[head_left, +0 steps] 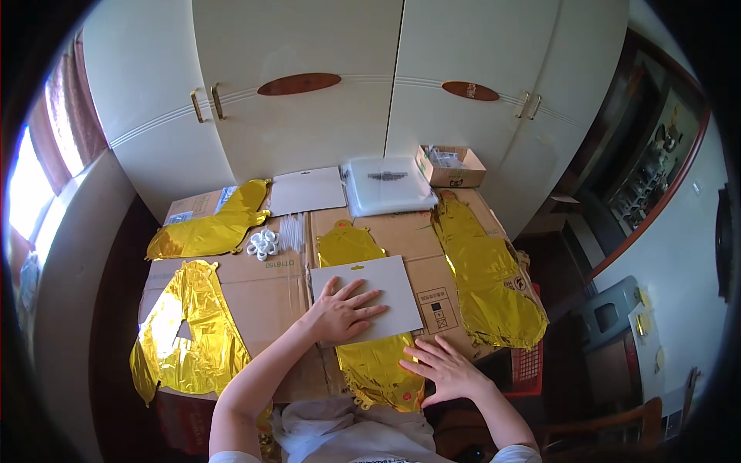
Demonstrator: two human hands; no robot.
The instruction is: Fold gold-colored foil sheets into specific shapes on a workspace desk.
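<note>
My left hand (345,310) lies flat with fingers spread on a white card (397,297) that has a small hanging slot at its top edge. Under the card runs a flat gold foil balloon (378,366), showing above and below it. My right hand (450,372) rests with fingers apart on the balloon's lower right edge. To the right lies another gold foil balloon (490,282), and on the left an A-shaped one (204,332). A further gold foil balloon (204,233) stretches across the far left corner.
Flattened cardboard (266,301) covers the table. At the back lie more white cards (309,190), a stack of clear plastic bags (388,193) and a small open box (459,176). Clear straws (292,231) sit beside a white ribbon coil (263,244). A red crate (527,370) stands below the right edge.
</note>
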